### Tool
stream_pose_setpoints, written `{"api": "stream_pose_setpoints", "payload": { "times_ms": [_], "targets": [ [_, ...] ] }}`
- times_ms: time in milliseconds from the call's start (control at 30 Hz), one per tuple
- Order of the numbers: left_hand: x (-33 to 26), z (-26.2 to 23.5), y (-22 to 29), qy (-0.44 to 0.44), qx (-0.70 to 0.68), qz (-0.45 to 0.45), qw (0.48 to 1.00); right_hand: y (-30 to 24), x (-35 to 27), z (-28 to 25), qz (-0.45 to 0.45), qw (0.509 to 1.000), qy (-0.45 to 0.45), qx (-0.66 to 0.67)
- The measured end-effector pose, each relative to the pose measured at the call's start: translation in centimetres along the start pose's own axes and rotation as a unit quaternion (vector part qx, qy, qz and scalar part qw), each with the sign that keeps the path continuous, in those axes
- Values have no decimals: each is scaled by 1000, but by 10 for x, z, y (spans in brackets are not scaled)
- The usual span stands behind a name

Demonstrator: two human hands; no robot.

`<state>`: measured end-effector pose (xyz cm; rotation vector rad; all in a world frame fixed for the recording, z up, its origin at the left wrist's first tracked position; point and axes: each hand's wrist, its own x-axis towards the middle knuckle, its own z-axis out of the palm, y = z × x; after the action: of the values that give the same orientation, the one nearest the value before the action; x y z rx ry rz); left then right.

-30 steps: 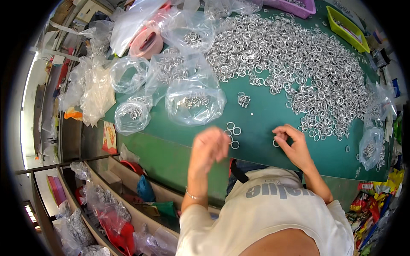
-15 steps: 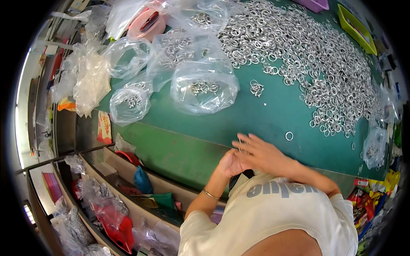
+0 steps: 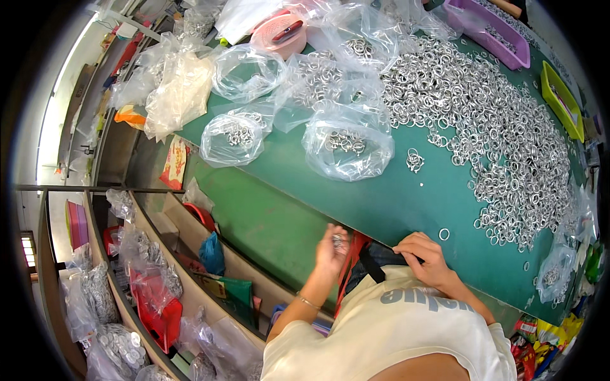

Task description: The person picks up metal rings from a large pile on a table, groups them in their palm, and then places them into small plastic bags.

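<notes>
Metal rings (image 3: 338, 240) in the left hand (image 3: 329, 253)

Below the frame's centre, the left hand's half-curled fingers hold them. Farther right, the right hand (image 3: 426, 255) bends its fingers close together near the green desk's (image 3: 356, 202) edge; whether they grip anything, I cannot tell. A loose ring (image 3: 444, 229) lies nearby; a ring pile (image 3: 502, 146) spreads upper right.

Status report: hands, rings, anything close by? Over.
Left hand cupping metal rings. Right hand at near edge of green table, grip unclear. One loose ring beyond right hand.
</notes>
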<state>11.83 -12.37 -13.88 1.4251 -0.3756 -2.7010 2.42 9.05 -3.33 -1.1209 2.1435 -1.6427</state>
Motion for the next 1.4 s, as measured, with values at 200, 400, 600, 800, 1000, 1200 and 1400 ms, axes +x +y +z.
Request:
{"api": "stream_pose_setpoints", "payload": {
  "times_ms": [200,400,600,800,1000,1200,1400],
  "targets": [
    [-50,75,48,-74,-26,278,957,-1,-3,-3,7,1000,1,-19],
    [-63,99,50,-144,-106,165,970,-3,-2,-3,31,998,-40,-48],
    [-59,124,68,-151,-113,229,955,0,-1,-2,40,997,-41,-43],
    [-53,201,172,-246,-165,360,884,1,-2,2,38,998,-28,-47],
    [11,269,251,-175,-100,393,897,0,-4,5,31,998,-21,-45],
    [6,249,207,-237,29,502,831,11,-15,-9,58,998,17,14],
    [-62,206,60,-252,353,612,661,2,-46,-85,138,913,350,-159]
  ]
}}
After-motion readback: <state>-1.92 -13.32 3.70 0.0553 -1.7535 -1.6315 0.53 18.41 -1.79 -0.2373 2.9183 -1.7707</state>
